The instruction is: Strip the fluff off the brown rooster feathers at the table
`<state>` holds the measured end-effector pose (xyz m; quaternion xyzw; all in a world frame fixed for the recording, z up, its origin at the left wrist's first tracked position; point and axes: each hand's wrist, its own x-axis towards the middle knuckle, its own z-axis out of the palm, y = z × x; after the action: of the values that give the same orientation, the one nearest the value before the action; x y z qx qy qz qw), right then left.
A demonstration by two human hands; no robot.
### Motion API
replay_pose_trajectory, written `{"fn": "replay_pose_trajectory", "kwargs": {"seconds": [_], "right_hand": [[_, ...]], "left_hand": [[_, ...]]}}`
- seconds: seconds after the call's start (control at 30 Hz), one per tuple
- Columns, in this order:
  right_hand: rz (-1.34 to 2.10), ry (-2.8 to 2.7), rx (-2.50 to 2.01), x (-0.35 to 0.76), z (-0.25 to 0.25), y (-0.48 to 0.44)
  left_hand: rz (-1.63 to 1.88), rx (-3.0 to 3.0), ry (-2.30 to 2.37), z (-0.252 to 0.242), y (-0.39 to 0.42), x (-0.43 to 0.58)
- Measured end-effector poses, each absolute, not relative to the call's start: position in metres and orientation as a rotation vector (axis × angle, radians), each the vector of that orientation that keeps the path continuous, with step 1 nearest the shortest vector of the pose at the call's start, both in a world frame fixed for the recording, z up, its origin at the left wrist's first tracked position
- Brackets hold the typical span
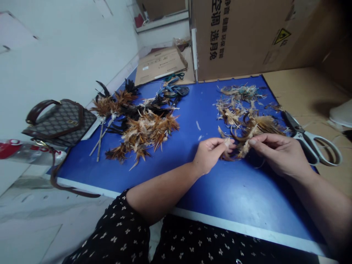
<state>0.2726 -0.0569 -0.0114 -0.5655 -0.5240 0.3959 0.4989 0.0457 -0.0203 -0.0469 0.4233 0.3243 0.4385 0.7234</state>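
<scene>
My left hand (210,154) is closed in a pinch near the right half of the blue table, with the pale base of a small brown feather (227,157) between thumb and fingers. To its right, my right hand (280,153) pinches a tan feather tuft (244,149) between thumb and forefinger. Just beyond both hands lies a loose pile of tan and brown feathers (229,114), with some bluish bits at its far end. Grey-handled scissors (310,141) rest right by my right hand, their dark blades pointing away.
Brown and black feather bunches (148,130) cover the left of the blue table (165,176), beside two crossed thin sticks (99,141). A patterned handbag (64,121) and a plastic bottle (30,152) are at far left. A large cardboard box (247,40) stands behind.
</scene>
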Motion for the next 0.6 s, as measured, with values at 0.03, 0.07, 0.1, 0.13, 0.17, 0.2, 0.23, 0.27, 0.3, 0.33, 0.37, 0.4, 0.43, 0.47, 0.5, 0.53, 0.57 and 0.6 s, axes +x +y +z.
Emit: {"fn": "replay_pose_trajectory", "kwargs": {"seconds": [0.03,0.07,0.1,0.13,0.17,0.2,0.23,0.27,0.3,0.33,0.37,0.4,0.43,0.47,0.5,0.53,0.57,0.6], "right_hand": [[0.955,-1.287,-1.369,0.271,-0.011,-0.057],[0.953,-1.311,-1.368,0.270,-0.011,-0.058],[0.949,-1.336,-1.367,0.268,-0.012,-0.058],[0.946,-1.361,-1.367,0.265,-0.012,-0.059],[0.947,-1.379,-1.367,0.263,-0.013,-0.060],[0.958,-1.387,-1.367,0.260,-0.014,-0.061],[0.979,-1.389,-1.364,0.258,-0.015,-0.061],[1.004,-1.388,-1.357,0.255,-0.015,-0.062],[1.024,-1.391,-1.346,0.253,-0.016,-0.063],[1.032,-1.401,-1.331,0.251,-0.016,-0.063],[1.029,-1.415,-1.316,0.249,-0.015,-0.064],[1.024,-1.434,-1.301,0.247,-0.015,-0.064],[1.014,-1.448,-1.292,0.246,-0.014,-0.064],[0.999,-1.461,-1.290,0.245,-0.013,-0.064],[0.973,-1.473,-1.296,0.245,-0.012,-0.064],[0.936,-1.489,-1.305,0.245,-0.012,-0.063],[0.893,-1.511,-1.314,0.246,-0.013,-0.063],[0.851,-1.535,-1.319,0.247,-0.013,-0.062]], "left_hand": [[0.988,0.887,0.734,-0.048,-0.020,0.048],[0.999,0.851,0.746,-0.050,-0.020,0.050],[1.002,0.828,0.755,-0.051,-0.021,0.052],[1.000,0.816,0.765,-0.053,-0.023,0.054],[0.994,0.813,0.771,-0.053,-0.025,0.056],[0.989,0.813,0.771,-0.054,-0.028,0.057],[0.981,0.813,0.759,-0.054,-0.031,0.059],[0.969,0.812,0.738,-0.054,-0.035,0.060],[0.950,0.809,0.713,-0.053,-0.037,0.061],[0.928,0.804,0.692,-0.053,-0.039,0.062],[0.907,0.797,0.678,-0.052,-0.041,0.062],[0.887,0.790,0.672,-0.052,-0.041,0.062],[0.868,0.784,0.670,-0.051,-0.042,0.061],[0.850,0.781,0.671,-0.052,-0.041,0.060],[0.831,0.782,0.675,-0.052,-0.041,0.060],[0.813,0.787,0.683,-0.052,-0.040,0.059],[0.794,0.798,0.695,-0.053,-0.039,0.058],[0.777,0.813,0.712,-0.053,-0.038,0.058]]}}
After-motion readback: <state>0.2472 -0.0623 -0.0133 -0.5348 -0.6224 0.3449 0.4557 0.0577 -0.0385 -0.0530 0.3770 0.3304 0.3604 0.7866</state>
